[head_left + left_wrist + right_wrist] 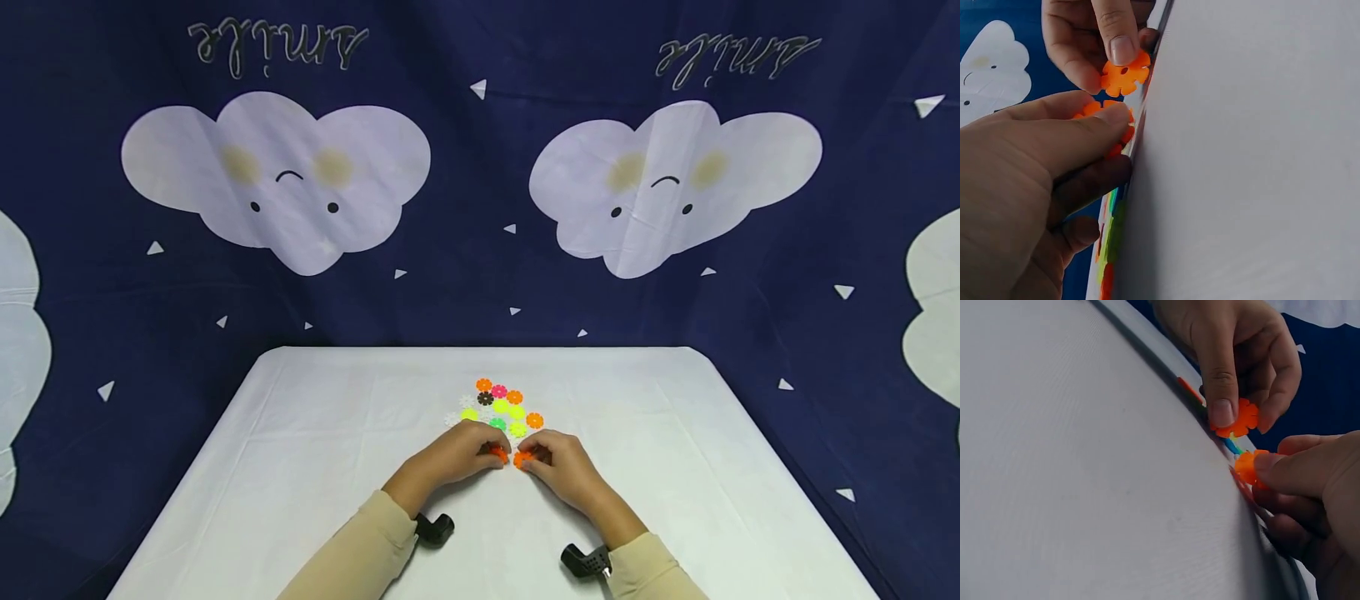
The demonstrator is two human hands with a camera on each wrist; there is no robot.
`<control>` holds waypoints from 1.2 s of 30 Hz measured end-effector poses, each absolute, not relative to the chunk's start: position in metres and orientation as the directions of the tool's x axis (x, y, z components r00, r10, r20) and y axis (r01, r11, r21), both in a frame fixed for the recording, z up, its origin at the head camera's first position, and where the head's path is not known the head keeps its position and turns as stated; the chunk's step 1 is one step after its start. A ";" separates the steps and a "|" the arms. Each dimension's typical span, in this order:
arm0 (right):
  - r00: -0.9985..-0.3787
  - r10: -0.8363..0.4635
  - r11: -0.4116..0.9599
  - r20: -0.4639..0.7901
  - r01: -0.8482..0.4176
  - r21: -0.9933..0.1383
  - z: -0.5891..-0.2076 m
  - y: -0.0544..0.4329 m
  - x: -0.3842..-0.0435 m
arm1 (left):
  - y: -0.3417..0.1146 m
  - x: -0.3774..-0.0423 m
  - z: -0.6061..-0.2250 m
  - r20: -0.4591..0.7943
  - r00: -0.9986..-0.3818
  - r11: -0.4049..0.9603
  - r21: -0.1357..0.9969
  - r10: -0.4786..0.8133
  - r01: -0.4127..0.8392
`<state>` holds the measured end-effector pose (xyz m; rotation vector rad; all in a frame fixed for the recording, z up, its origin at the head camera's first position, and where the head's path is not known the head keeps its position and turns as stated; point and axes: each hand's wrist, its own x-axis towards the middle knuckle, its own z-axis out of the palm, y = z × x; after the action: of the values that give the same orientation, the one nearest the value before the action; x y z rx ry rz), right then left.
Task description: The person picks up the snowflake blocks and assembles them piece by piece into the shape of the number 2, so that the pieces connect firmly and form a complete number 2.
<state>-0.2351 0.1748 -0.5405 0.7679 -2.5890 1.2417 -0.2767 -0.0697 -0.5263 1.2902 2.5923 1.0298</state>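
My left hand [463, 450] pinches an orange flower-shaped plastic disc [499, 455] between thumb and fingers. Facing it, my right hand [564, 467] pinches a second orange disc [522, 460] the same way. Both are held edge toward edge with a small gap between them, as the right wrist view shows with the left-hand disc [1239, 419] above the right-hand disc [1246, 467]. Notches run round the rim, and a small hole shows in the middle of the right-hand disc [1125, 71]. Fingers cover part of each disc.
Just beyond the hands, several loose discs lie in a cluster on the white table [337, 433], among them a brown disc [485, 398], a pink disc [499, 391], a green disc [498, 424] and a yellow disc [517, 429]. A dark blue cloud-print curtain [480, 183] hangs behind.
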 end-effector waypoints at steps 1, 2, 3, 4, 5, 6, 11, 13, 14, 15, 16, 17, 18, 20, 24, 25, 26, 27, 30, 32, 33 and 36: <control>-0.860 -0.365 0.502 0.356 -0.504 -0.703 -0.540 0.175 -0.234 | -0.070 -0.276 -0.527 0.237 -0.655 0.415 0.610 0.718 0.675; -0.868 -0.354 0.474 0.347 -0.487 -0.734 -0.539 0.175 -0.234 | -0.071 -0.275 -0.527 0.251 -0.665 0.408 0.623 0.704 0.667; -0.877 -0.344 0.439 0.336 -0.467 -0.768 -0.539 0.175 -0.233 | -0.071 -0.274 -0.527 0.266 -0.675 0.398 0.639 0.688 0.658; -0.885 -0.335 0.402 0.325 -0.446 -0.800 -0.538 0.174 -0.232 | -0.072 -0.274 -0.527 0.283 -0.687 0.391 0.652 0.670 0.650; -0.891 -0.326 0.360 0.317 -0.427 -0.829 -0.538 0.174 -0.232 | -0.072 -0.273 -0.528 0.298 -0.700 0.386 0.664 0.649 0.640; -0.897 -0.317 0.321 0.308 -0.407 -0.855 -0.538 0.174 -0.231 | -0.073 -0.273 -0.528 0.311 -0.715 0.380 0.678 0.627 0.629; -0.920 -0.275 0.147 0.280 -0.328 -0.933 -0.538 0.174 -0.231 | -0.073 -0.271 -0.528 0.355 -0.773 0.330 0.753 0.525 0.570; -0.928 -0.266 0.093 0.262 -0.295 -0.951 -0.538 0.174 -0.231 | -0.073 -0.270 -0.529 0.366 -0.785 0.308 0.772 0.499 0.556; -0.929 -0.264 0.078 0.258 -0.288 -0.955 -0.537 0.174 -0.231 | -0.073 -0.270 -0.529 0.371 -0.789 0.299 0.778 0.490 0.552; -0.932 -0.262 0.070 0.252 -0.279 -0.958 -0.538 0.174 -0.231 | -0.073 -0.269 -0.529 0.374 -0.792 0.293 0.784 0.482 0.548; -0.933 -0.262 0.065 0.246 -0.271 -0.960 -0.537 0.174 -0.231 | -0.073 -0.269 -0.530 0.373 -0.796 0.290 0.788 0.476 0.543; -0.934 -0.264 0.062 0.242 -0.267 -0.962 -0.537 0.174 -0.231 | -0.073 -0.269 -0.531 0.373 -0.800 0.285 0.793 0.471 0.538; -0.935 -0.264 0.062 0.238 -0.263 -0.963 -0.537 0.174 -0.230 | -0.073 -0.269 -0.531 0.370 -0.803 0.282 0.798 0.466 0.532; -0.936 -0.264 0.061 0.232 -0.256 -0.965 -0.536 0.173 -0.230 | -0.074 -0.268 -0.531 0.364 -0.810 0.277 0.808 0.461 0.520; -0.949 -0.249 0.044 0.192 -0.209 -0.977 -0.534 0.172 -0.229 | -0.073 -0.268 -0.532 0.357 -0.816 0.269 0.818 0.454 0.508; -0.953 -0.245 0.036 0.181 -0.195 -0.980 -0.533 0.172 -0.229 | -0.073 -0.267 -0.532 0.358 -0.816 0.266 0.820 0.454 0.507; -0.956 -0.238 0.031 0.171 -0.184 -0.983 -0.533 0.171 -0.229 | -0.074 -0.267 -0.532 0.360 -0.815 0.263 0.820 0.454 0.508; -0.959 -0.233 0.022 0.162 -0.172 -0.985 -0.532 0.171 -0.229 | -0.073 -0.267 -0.531 0.362 -0.815 0.260 0.821 0.452 0.509; -0.964 -0.221 -0.008 0.147 -0.149 -0.989 -0.532 0.170 -0.229 | -0.073 -0.267 -0.531 0.372 -0.813 0.247 0.822 0.448 0.513; -0.964 -0.222 -0.025 0.148 -0.147 -0.989 -0.532 0.169 -0.228 | -0.073 -0.267 -0.531 0.380 -0.811 0.235 0.824 0.446 0.515; -0.963 -0.227 -0.032 0.145 -0.142 -0.989 -0.532 0.169 -0.228 | -0.073 -0.266 -0.531 0.381 -0.810 0.232 0.825 0.445 0.516; -0.961 -0.241 -0.038 0.136 -0.131 -0.991 -0.532 0.166 -0.227 | -0.072 -0.266 -0.531 0.390 -0.807 0.228 0.822 0.444 0.522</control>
<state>-0.2270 0.1664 -0.5317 0.4323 -2.2309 2.2802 -0.2660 -0.0724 -0.5307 0.9921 2.5174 1.7351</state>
